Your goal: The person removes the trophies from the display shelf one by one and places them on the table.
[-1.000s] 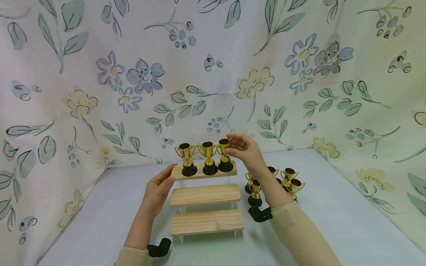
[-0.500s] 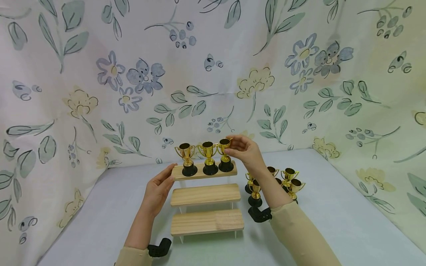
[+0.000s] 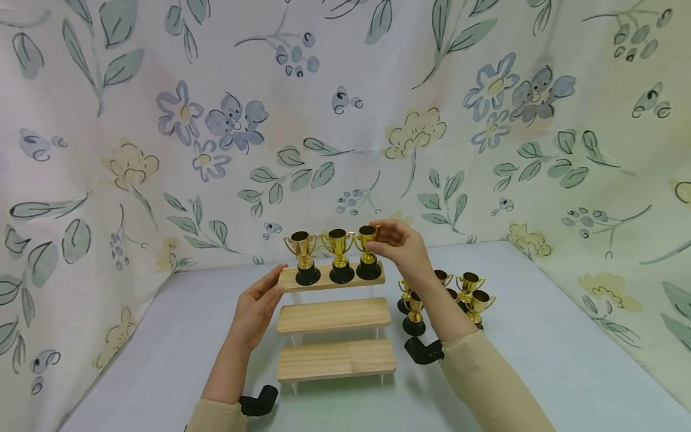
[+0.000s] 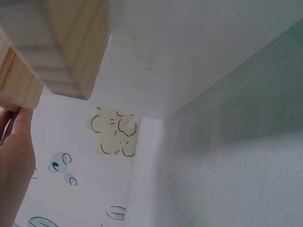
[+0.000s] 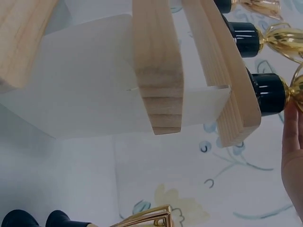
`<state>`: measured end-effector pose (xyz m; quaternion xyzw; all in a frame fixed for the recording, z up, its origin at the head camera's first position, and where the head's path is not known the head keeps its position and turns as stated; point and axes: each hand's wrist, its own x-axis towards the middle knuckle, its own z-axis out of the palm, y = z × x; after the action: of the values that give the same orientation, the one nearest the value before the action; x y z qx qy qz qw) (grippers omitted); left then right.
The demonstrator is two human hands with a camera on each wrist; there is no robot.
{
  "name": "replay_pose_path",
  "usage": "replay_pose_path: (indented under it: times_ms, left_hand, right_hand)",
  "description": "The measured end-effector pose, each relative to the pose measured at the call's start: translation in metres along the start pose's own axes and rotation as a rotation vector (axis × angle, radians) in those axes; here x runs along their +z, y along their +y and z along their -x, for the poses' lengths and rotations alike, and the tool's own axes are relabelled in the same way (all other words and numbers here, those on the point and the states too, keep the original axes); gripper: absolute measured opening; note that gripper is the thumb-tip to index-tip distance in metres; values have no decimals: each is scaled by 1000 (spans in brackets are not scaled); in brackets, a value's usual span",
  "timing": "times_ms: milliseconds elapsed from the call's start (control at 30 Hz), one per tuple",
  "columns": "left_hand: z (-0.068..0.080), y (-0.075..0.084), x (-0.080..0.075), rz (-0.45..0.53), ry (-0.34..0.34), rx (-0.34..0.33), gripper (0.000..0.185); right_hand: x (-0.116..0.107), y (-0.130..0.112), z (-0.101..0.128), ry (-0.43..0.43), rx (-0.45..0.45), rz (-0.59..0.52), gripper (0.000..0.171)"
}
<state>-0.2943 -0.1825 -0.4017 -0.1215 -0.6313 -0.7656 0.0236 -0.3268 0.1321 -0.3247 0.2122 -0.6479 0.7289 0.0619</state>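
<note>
Currently your right hand pinches the third trophy at its cup, fingers clamped, base on the top shelf right end. Your left hand, fingers straight, touches that shelf's left edge. Nothing has shifted since earlier. Lower shelves lie bare; more trophies crowd the desk to your right.

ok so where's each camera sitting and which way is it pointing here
Head: worn on the head, looking forward and down at the three-step wooden stand; both forearms show, the left hand touching the top step's left end and the right hand at the rightmost trophy.
Left wrist: low beside the stand, looking up at the step end; the left hand's edge shows.
Right wrist: below the steps, looking up at the trophy's black base; the right hand's edge shows.
Shared: head and right wrist both show that trophy.
</note>
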Motion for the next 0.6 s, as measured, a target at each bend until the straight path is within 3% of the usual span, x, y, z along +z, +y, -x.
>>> replay_pose_path:
  times_ms: [600]
  left_hand:
    - [0,2,1,-9,10,-12,59]
  right_hand:
    - [-7,-1,10,0,-44,17,43]
